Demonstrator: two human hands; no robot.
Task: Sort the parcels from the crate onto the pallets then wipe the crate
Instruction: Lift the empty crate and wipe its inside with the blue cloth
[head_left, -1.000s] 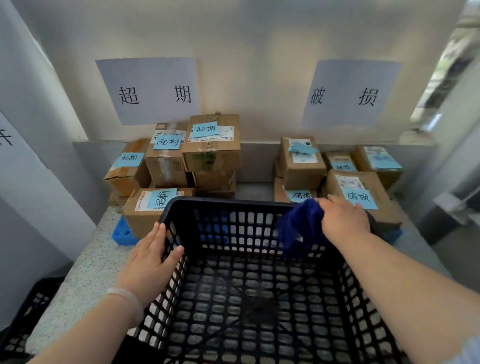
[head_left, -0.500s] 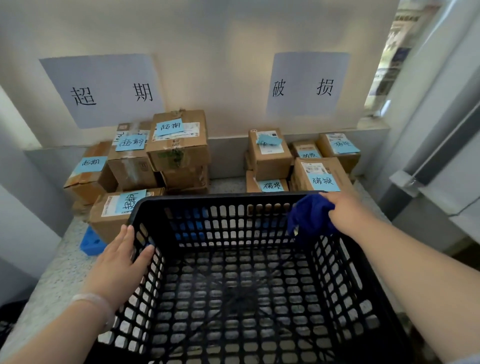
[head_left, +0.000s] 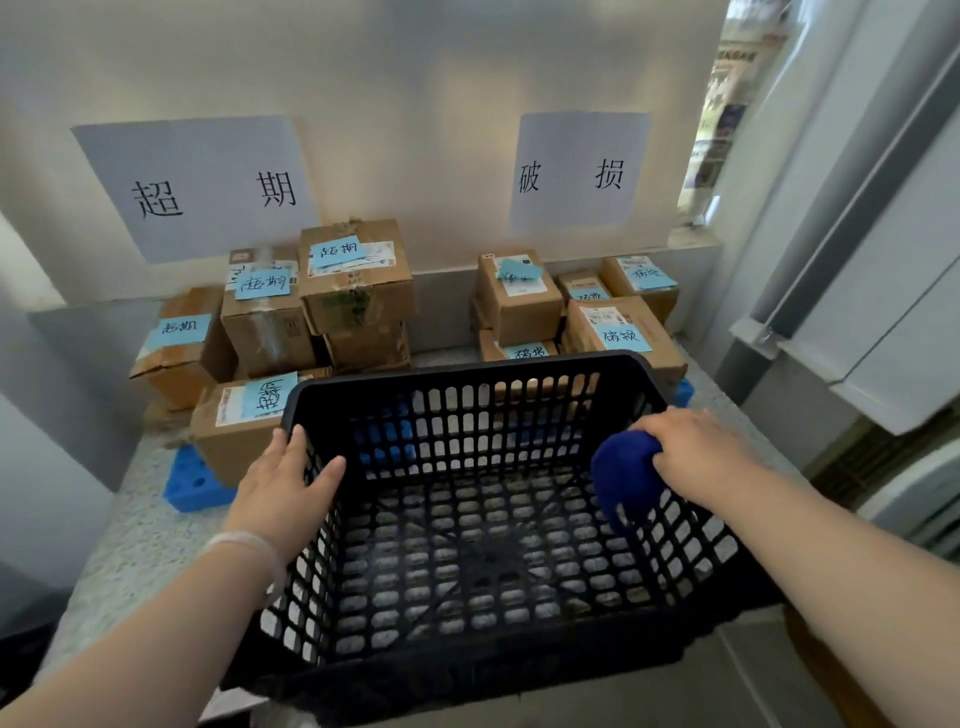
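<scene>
A black slotted plastic crate (head_left: 467, 374) stands in front of me with nothing inside it. My left hand (head_left: 283, 491) rests on its left rim, fingers outside and thumb over the edge. My right hand (head_left: 696, 457) grips a bunched dark blue cloth (head_left: 626, 480) against the inside of the crate's right wall. Behind the crate, cardboard parcels with blue notes form a left stack (head_left: 311, 312) on a blue pallet (head_left: 195, 483) and a right stack (head_left: 587, 312).
Two paper signs hang on the back wall, one (head_left: 197, 187) above the left stack and one (head_left: 576, 171) above the right. The speckled counter (head_left: 140, 525) runs to a wall on the left. A grey frame and window (head_left: 852, 291) close off the right side.
My right hand has drawn the blue cloth from the crate's far right corner back toward me along the right wall. The left hand keeps its place on the left rim.
</scene>
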